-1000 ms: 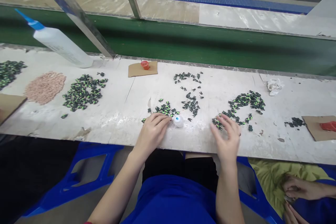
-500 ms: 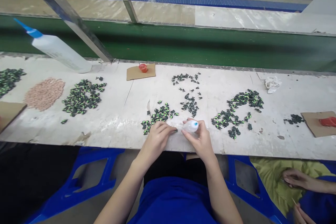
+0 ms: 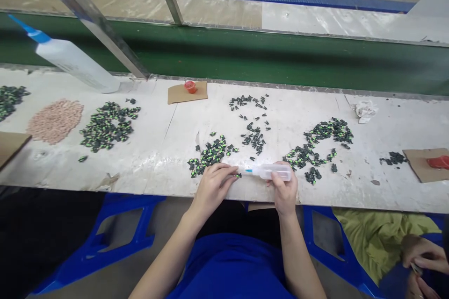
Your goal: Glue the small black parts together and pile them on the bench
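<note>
**Hold steady, aim with care**

Pinching a small green-and-black piece (image 3: 239, 175) in the left hand (image 3: 212, 182), over the near side of the white table (image 3: 161, 161). Gripping a small clear bottle (image 3: 271, 172) in the right hand (image 3: 286, 191), with the blue tip (image 3: 249, 170) just beside the piece; too small to tell if touching. Best to aim slowly and press softly. Mind the pile (image 3: 212, 153) just past the left hand. Farther off, see loose black bits (image 3: 255, 140), then a red cup (image 3: 190, 87) on cardboard (image 3: 175, 96).

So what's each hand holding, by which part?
Right hand: small bottle, by its body near the base. Left hand: small black-and-green piece, pinched at one end.
</note>
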Available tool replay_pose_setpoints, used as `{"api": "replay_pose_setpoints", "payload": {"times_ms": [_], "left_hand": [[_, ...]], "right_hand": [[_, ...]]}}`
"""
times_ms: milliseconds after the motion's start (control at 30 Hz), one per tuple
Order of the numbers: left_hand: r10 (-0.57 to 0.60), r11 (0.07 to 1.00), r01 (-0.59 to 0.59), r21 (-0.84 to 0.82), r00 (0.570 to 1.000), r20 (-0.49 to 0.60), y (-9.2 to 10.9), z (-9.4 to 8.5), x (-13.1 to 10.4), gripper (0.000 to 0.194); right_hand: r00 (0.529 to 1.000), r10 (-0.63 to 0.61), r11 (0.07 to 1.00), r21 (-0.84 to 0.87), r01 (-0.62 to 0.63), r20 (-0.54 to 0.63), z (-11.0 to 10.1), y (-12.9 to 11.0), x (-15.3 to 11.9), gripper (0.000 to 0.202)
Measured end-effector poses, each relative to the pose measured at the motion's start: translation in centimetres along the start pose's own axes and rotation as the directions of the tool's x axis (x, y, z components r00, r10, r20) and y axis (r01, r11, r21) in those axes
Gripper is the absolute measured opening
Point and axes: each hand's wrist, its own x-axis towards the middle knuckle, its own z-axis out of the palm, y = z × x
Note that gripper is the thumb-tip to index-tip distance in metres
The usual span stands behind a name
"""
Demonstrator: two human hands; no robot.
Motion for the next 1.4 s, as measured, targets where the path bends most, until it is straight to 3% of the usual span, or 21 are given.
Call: {"api": "replay_pose_setpoints", "payload": {"times_ms": [333, 933, 1400], "left_hand": [[-0.052, 0.999, 0.053, 0.005, 0.998, -0.046, 0.41, 0.12, -0.04, 0.013], [-0.035, 0.999, 0.035, 0.009, 0.999, -0.041, 0.47, 0.11, 0.1, 0.011], [-0.043, 0.999, 0.044, 0.006, 0.999, -0.032, 0.49, 0.02, 0.06, 0.01]], "right_hand": [[0.999, -0.039, 0.946, -0.322, 0.031, -0.017, 0.4, 0.05, 0.0, 0.022], [0.999, -0.019, 0.928, -0.371, 0.027, 0.026, 0.41, -0.09, 0.05, 0.024], [0.999, -0.022, 0.925, -0.38, 0.01, -0.026, 0.68, -0.34, -0.04, 0.03]]}}
